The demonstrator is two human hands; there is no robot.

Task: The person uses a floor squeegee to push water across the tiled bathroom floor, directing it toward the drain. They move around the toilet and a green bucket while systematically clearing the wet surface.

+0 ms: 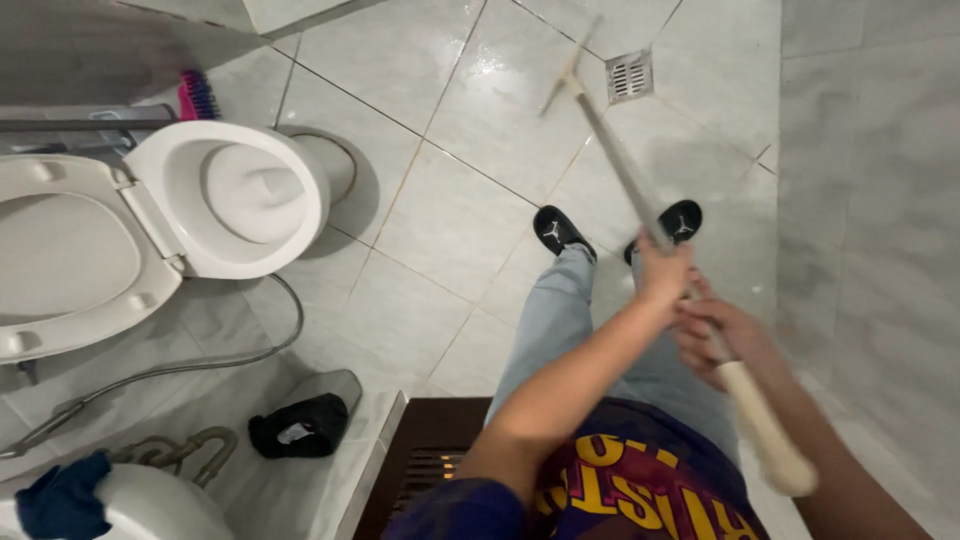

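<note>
Pale grey glossy tiles cover the floor (pixel 450 200) and the wall (pixel 870 200) on the right. The left hand (pixel 662 272) and right hand (pixel 715 335) each clench their fingers around a long-handled squeegee (pixel 640 200), whose blurred head lies near the square floor drain (pixel 629 75). An open white toilet (pixel 230 195) stands to the left.
</note>
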